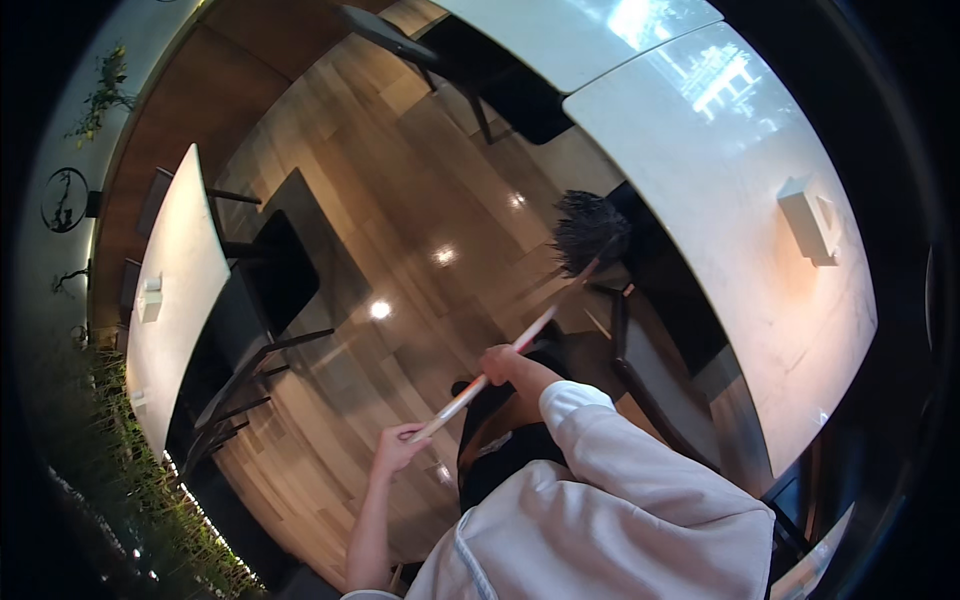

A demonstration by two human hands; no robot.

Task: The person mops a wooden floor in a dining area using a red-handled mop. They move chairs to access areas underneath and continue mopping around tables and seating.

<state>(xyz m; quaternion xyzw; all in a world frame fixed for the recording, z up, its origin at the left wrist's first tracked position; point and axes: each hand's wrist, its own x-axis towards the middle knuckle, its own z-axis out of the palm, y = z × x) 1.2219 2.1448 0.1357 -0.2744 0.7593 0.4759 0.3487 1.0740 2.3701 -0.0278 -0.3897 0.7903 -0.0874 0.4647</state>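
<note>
Both hands are on the pole (457, 403) of a mop, which runs slantwise across the floor before me. My left hand (399, 448) grips the pole close to its near end. Farther along, my right hand (501, 364) is closed around it. At the far end the mop head (587, 231), a bundle of dark grey strands, lies at the shadowed edge of the space below the right-hand table. Part of the mop head merges with that shadow. The strip of pole beyond my right hand looks blurred.
A long pale marble-look table (750, 300) runs along the right, bearing a white box-shaped holder (810, 221). Beneath its edge stands a chair (660, 382). Another pale table (176, 292) with dark chairs (240, 360) is at left. Wood-plank floor (420, 225) lies between; green plants (142, 480) line the lower left.
</note>
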